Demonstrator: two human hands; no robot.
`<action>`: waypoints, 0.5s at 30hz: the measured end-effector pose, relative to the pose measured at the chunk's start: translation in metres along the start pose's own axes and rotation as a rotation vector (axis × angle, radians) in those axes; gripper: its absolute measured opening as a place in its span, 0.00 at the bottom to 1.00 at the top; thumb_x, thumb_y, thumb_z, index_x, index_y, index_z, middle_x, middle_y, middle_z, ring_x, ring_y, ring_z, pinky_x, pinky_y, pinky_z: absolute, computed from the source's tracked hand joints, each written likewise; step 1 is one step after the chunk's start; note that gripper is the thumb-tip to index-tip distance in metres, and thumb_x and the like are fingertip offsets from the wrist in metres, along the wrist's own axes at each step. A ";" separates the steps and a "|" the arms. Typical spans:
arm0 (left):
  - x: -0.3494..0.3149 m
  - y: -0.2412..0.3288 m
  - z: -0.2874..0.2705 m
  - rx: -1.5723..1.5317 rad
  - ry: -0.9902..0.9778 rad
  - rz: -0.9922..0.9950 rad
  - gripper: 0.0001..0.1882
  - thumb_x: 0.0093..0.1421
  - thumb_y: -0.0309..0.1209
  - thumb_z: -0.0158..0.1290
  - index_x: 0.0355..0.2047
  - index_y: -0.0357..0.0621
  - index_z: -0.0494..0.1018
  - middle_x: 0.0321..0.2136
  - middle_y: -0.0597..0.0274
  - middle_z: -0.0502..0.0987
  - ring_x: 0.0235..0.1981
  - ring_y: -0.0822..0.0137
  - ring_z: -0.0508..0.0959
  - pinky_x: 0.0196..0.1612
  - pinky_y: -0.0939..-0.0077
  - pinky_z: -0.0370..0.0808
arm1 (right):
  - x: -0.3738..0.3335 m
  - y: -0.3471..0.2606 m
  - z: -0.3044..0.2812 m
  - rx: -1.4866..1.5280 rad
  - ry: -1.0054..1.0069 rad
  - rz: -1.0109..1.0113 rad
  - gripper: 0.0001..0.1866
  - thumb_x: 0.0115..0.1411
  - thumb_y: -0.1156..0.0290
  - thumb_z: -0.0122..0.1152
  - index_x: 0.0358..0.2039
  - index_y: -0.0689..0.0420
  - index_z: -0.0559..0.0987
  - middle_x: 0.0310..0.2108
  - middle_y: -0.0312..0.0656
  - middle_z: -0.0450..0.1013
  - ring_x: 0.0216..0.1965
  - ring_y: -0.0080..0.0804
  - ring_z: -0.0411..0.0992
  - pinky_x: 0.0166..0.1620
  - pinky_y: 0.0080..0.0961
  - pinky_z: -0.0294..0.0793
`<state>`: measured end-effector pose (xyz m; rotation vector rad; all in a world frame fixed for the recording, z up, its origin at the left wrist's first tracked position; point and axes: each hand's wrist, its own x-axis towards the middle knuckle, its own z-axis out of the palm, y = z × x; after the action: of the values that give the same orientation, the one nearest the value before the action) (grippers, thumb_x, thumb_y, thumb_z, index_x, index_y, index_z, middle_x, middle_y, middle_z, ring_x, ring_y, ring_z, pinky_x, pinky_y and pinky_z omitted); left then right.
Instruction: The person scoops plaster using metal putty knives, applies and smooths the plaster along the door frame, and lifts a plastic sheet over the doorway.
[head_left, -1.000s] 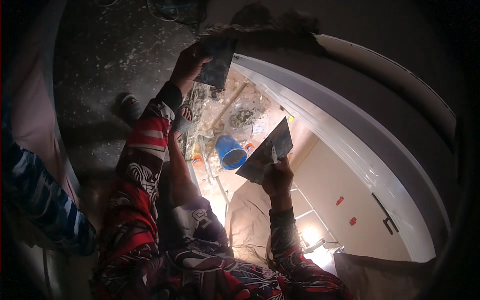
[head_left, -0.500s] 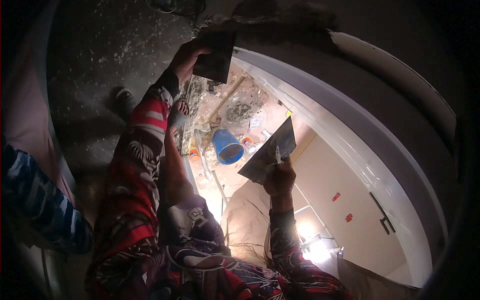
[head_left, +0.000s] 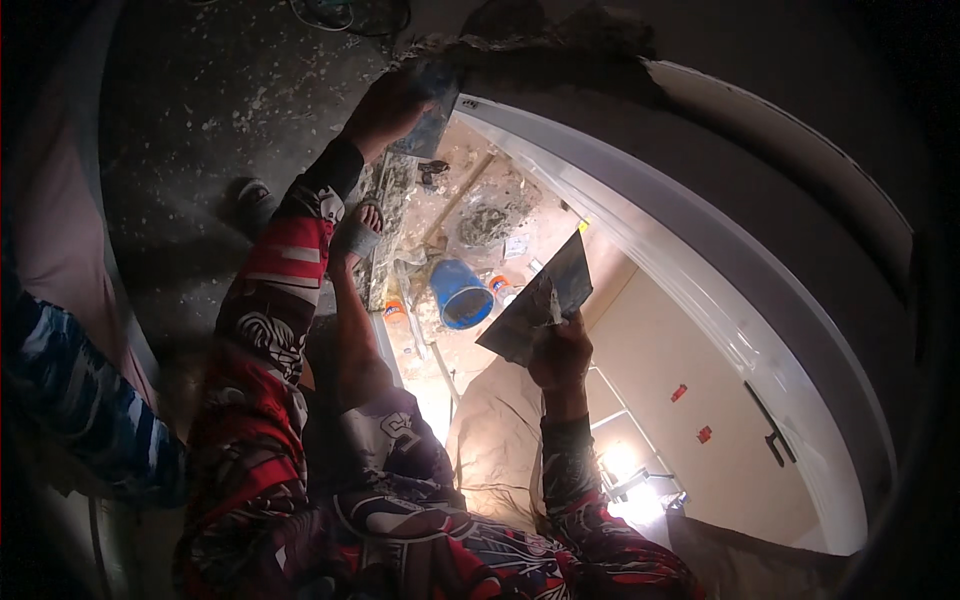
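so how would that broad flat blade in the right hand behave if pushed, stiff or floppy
The broad flat blade would probably act stiff: its edges look straight though the right hand grips only one side. It may be light for its size, as it looks thin. The pale smear on it could be slippery, if wet.

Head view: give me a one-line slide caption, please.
Left hand holding a dark flat plate, right hand holding a second plate, blue bucket below, white door frame alongside.
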<state>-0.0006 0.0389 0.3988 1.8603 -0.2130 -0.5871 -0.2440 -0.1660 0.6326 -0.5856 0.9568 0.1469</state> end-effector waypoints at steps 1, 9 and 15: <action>-0.001 0.001 0.000 0.001 -0.001 0.000 0.15 0.50 0.33 0.56 0.34 0.35 0.75 0.33 0.40 0.75 0.36 0.42 0.74 0.43 0.56 0.71 | 0.000 0.000 0.000 -0.002 0.003 -0.002 0.26 0.54 0.76 0.53 0.56 0.62 0.67 0.52 0.48 0.70 0.53 0.44 0.70 0.56 0.46 0.71; -0.013 0.021 -0.003 0.130 0.072 0.195 0.15 0.51 0.32 0.55 0.35 0.31 0.73 0.35 0.39 0.74 0.40 0.43 0.74 0.44 0.55 0.70 | 0.000 0.003 -0.010 -0.029 0.081 -0.028 0.24 0.54 0.75 0.53 0.54 0.61 0.68 0.50 0.45 0.71 0.51 0.40 0.72 0.52 0.37 0.75; -0.022 0.049 -0.014 0.236 0.122 0.235 0.07 0.56 0.27 0.54 0.31 0.35 0.76 0.31 0.49 0.77 0.34 0.54 0.79 0.39 0.62 0.75 | 0.000 0.003 -0.005 -0.037 0.039 -0.017 0.23 0.54 0.75 0.54 0.52 0.60 0.69 0.48 0.44 0.72 0.46 0.38 0.74 0.46 0.32 0.76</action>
<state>-0.0058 0.0420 0.4543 2.0543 -0.4281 -0.2944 -0.2485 -0.1661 0.6292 -0.6324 0.9885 0.1383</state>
